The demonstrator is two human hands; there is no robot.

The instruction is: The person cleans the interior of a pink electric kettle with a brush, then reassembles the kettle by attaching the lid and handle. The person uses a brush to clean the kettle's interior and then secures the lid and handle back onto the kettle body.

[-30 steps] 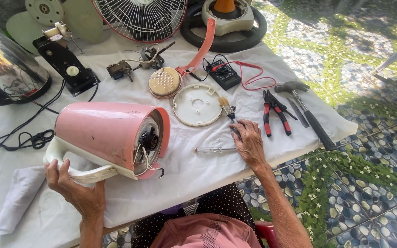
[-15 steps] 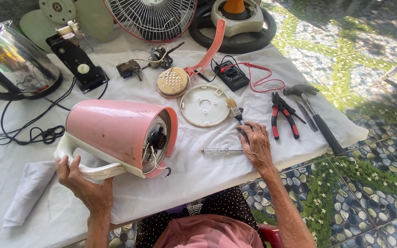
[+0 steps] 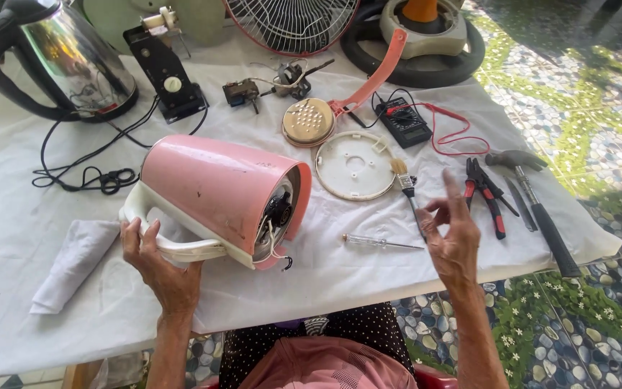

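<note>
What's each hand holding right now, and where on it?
Left hand grips the pink kettle by its white handle. Right hand is raised, holding nothing.

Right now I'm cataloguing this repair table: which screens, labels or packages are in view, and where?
Meter: small black box with a grey screen, behind the white round plate, red leads trailing right.
Pink kettle: on its side, left hand on its handle, small dark mark on the shell, too small to make out.
No packages.
</note>
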